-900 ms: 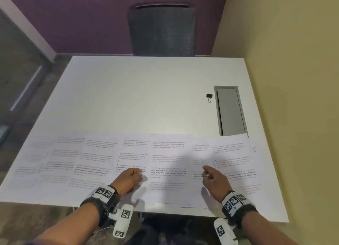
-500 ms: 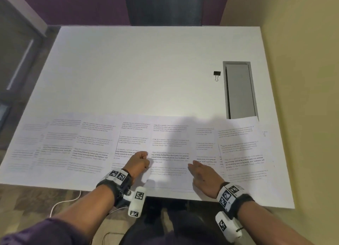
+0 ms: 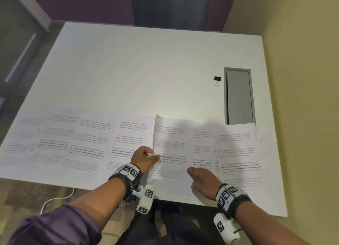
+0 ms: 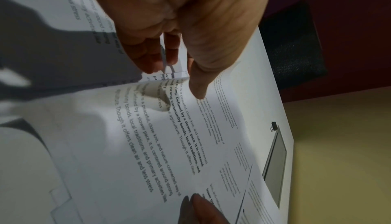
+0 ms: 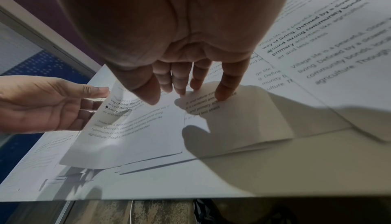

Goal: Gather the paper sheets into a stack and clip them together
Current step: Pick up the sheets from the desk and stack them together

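Left hand [image 3: 145,157] pinches lifted sheet [image 3: 170,153] edge, fingers curled. Right hand [image 3: 203,180] flat on overlapped sheets [image 3: 236,153], fingers straight. Leftmost print blurred. Binder clip [image 3: 217,80] apart on desk [image 3: 137,70].

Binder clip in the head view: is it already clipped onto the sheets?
No, the binder clip lies alone on the bare table, apart from the paper sheets.

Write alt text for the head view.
The left hand pinches the lifted left edge of a printed sheet while the right hand presses it flat. More sheets lie overlapped along the table; a binder clip lies beyond.
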`<state>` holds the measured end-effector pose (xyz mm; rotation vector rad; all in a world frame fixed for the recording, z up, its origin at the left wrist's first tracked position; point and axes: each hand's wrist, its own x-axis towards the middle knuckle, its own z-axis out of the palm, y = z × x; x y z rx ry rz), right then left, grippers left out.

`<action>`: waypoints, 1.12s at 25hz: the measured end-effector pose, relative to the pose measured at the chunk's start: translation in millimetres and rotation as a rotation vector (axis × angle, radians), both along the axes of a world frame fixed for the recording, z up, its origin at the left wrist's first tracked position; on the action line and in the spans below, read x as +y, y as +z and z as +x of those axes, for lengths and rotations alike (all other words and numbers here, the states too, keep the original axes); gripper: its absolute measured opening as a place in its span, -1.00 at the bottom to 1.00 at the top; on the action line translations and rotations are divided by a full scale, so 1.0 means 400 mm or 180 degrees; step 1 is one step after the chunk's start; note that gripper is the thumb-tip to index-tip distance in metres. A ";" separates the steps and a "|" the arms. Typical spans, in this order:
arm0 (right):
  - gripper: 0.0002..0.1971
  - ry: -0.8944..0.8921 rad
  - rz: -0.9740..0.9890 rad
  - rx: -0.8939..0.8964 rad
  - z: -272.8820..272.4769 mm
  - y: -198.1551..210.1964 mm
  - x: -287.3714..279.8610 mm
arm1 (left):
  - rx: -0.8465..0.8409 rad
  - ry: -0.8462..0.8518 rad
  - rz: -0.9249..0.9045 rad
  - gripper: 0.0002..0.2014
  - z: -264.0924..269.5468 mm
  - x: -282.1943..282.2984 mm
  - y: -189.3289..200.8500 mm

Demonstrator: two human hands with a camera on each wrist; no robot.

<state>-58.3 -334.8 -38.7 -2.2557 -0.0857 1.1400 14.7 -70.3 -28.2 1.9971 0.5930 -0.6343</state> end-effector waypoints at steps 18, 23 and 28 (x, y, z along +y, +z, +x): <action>-0.49 -0.3131 0.2417 0.0562 0.073 0.181 0.109 | -0.0198 0.0547 -0.1646 -0.67 -0.039 0.117 0.277; -0.74 -0.2992 0.2123 0.0420 0.100 0.216 0.194 | -0.0456 0.0684 -0.1200 -0.75 -0.052 0.182 0.309; -0.70 -0.3060 0.2148 0.0286 0.144 0.234 0.271 | -0.0589 0.0590 -0.0306 -0.79 -0.068 0.335 0.291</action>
